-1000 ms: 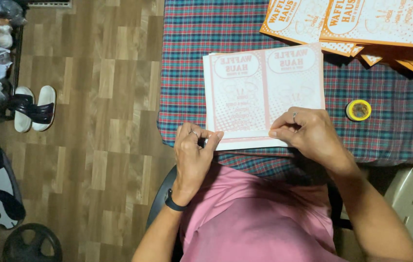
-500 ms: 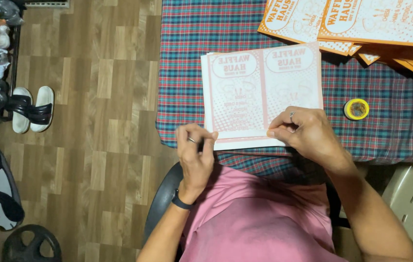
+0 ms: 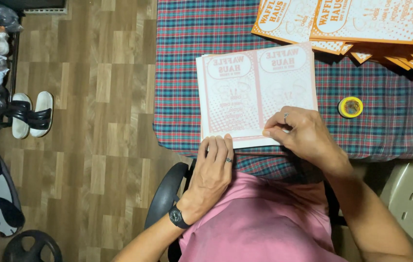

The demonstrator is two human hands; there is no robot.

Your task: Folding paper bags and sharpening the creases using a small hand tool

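Since earlier frame: my left hand slid to near edge of pale printed sheet, fingers flat, gripping nothing. Right hand pinches sheet's near-right edge. Sheet unfolded on plaid tablecloth. Orange stack beyond sheet; yellow tape roll to its right.

A pale printed paper sheet with faint pink panels lies flat, face down, at the surface's near edge, by the left corner.
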